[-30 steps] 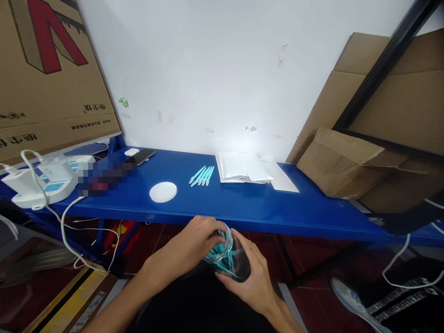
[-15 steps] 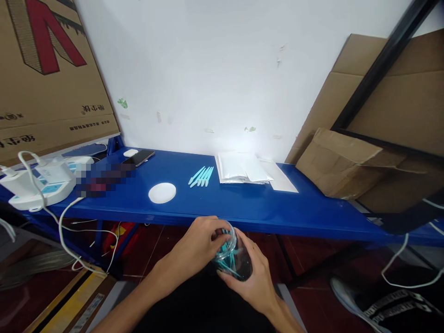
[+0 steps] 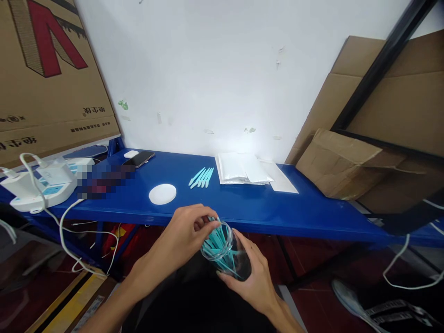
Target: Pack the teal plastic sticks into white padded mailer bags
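My right hand (image 3: 255, 277) wraps round the side of a clear jar (image 3: 241, 261), which is tilted with its open mouth toward my left hand. Many thin turquoise plastic sticks (image 3: 218, 241) fill the jar. My left hand (image 3: 190, 230) is at the rim, thumb and fingers pinched on the end of a turquoise stick; its lower part merges with the others. On the blue table lie several flat turquoise sticks (image 3: 201, 177), roughly side by side. A round white lid (image 3: 163, 194) lies to their left.
White packets (image 3: 243, 167) lie at the back of the blue table (image 3: 277, 208). At left are a phone (image 3: 143, 158), a white case (image 3: 131, 154) and a power strip (image 3: 52, 198) with cables. Cardboard (image 3: 336, 166) leans at right. A shoe (image 3: 350, 300) shows below.
My left hand has moved from inside the jar's mouth up and left to its rim, pinching a turquoise stick. The jar's mouth has tipped left, showing more sticks.
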Demonstrator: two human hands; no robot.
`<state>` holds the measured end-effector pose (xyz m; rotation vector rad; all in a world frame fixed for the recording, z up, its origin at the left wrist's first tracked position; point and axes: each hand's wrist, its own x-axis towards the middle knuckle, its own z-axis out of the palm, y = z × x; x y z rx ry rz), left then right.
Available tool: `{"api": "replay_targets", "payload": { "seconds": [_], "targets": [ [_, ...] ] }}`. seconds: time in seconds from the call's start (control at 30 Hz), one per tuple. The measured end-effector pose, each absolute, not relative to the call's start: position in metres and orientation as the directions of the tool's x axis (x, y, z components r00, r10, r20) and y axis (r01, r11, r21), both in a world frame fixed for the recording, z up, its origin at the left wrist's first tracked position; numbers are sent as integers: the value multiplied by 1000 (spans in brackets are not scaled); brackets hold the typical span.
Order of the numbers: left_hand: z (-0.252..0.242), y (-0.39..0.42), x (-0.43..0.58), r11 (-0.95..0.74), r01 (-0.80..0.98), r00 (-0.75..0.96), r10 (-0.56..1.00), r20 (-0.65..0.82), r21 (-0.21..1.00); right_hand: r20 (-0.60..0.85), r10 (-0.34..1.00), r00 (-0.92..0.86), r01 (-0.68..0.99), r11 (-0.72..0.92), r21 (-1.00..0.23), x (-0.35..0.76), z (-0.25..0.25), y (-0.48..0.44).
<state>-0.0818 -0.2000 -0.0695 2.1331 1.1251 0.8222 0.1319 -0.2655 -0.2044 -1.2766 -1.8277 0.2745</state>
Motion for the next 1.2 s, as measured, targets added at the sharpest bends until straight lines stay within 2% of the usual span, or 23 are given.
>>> {"api": "replay_targets", "payload": {
  "seconds": [0.17,0.43,0.73,0.9,1.2],
  "targets": [
    [-72,-193,-85,-427,506,424,880,215,750,515,850,-109,657,450,-604,131,-206,-266],
    [-74,-196,-76,-454,564,459,867,196,690,492,860,-135,636,456,-623,129,-205,-270],
    [-88,-187,-73,-477,572,431,867,250,667,497,860,-118,639,449,-624,130,-205,-268],
    [-91,-187,-73,-534,533,500,825,265,656,493,861,-124,636,451,-626,131,-206,-267],
    [-74,-193,-81,-561,512,498,811,307,651,481,865,-142,649,448,-615,130,-207,-265]
  ]
}}
